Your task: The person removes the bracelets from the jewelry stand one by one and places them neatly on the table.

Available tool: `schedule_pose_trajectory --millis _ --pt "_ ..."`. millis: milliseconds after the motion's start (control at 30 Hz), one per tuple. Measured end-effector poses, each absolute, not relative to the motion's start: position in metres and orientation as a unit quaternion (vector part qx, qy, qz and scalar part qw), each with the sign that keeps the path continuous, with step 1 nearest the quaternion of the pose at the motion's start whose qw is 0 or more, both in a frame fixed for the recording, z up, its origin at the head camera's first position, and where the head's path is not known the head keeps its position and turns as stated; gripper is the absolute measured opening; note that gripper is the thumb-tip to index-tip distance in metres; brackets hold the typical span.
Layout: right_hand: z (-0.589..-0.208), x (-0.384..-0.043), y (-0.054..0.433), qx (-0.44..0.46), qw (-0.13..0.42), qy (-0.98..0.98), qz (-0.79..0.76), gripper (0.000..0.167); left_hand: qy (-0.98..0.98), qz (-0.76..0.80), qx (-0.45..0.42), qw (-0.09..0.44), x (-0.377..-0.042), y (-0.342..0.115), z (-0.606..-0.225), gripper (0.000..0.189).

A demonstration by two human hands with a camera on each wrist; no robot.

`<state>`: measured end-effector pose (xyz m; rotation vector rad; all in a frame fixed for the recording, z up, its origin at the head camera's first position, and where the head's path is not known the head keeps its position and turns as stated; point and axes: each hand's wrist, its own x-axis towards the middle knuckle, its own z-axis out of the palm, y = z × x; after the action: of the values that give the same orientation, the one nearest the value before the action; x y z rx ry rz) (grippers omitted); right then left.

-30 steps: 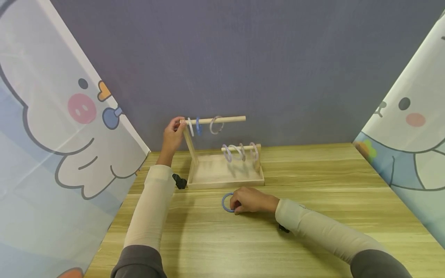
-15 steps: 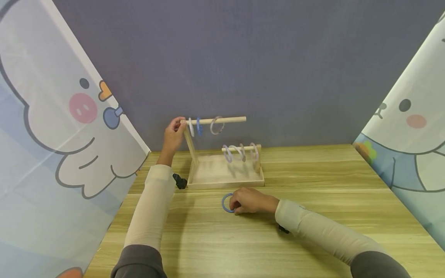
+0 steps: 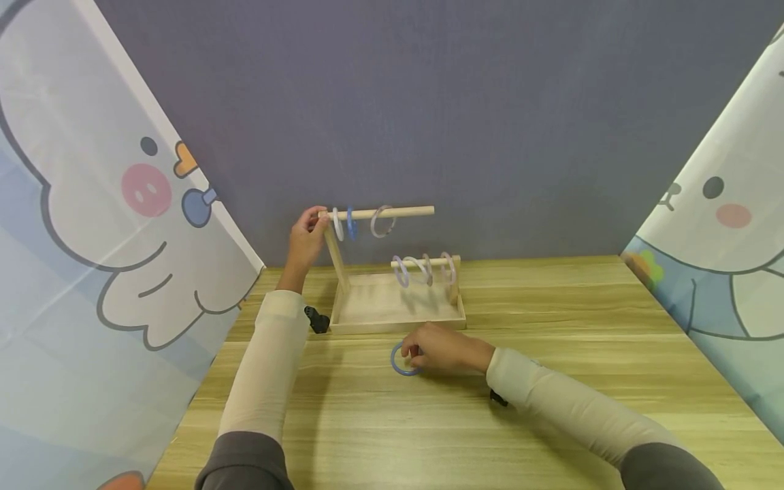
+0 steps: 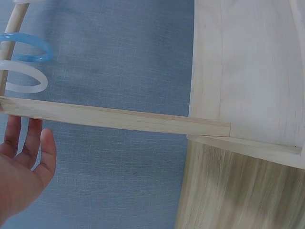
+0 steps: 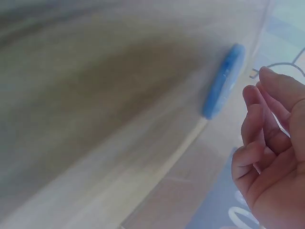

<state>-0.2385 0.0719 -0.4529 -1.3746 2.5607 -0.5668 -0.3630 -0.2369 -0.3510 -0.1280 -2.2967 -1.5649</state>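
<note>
A blue bangle [image 3: 393, 361] lies flat on the wooden table, its right side partly hidden behind my right hand [image 3: 444, 347]. In the right wrist view the fingers of that hand are loosely bent and stand apart from the bangle [image 5: 223, 82]. My left hand [image 3: 306, 238] holds the top of the tall post of a wooden bangle rack [image 3: 398, 327]; the left wrist view shows its fingertips against the post [image 4: 114, 117]. On the rack's upper bar [image 3: 413, 211] hang a white bangle [image 3: 338, 226], a blue one and a greyish one.
The lower bar carries several pale bangles, among them a lilac one [image 3: 401, 275]. A black object [image 3: 316, 320] sits by the left forearm near the rack's tray. Behind the table stands a grey wall [image 3: 520, 136], with cartoon-printed panels [image 3: 79, 381] on both sides.
My right hand has let go of the blue bangle and lifted slightly, its fingers spreading; the bangle stays on the table. The left hand keeps its place, while the white bangle on the upper bar has turned slightly.
</note>
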Motion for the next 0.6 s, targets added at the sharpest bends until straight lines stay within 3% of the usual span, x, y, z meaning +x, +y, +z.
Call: schedule_pose_trajectory --millis 267,600 --pt "-0.434 -0.243 0.068 -0.448 0.07 0.868 -0.203 0.017 -0.81 -0.556 -0.05 0.177 -0.363 -0.237 -0.351 0.041" --pt "-0.411 -0.257 0.061 -0.45 -0.026 0.857 -0.25 0.013 -0.813 -0.554 -0.042 0.173 -0.364 -0.238 -0.352 0.04"
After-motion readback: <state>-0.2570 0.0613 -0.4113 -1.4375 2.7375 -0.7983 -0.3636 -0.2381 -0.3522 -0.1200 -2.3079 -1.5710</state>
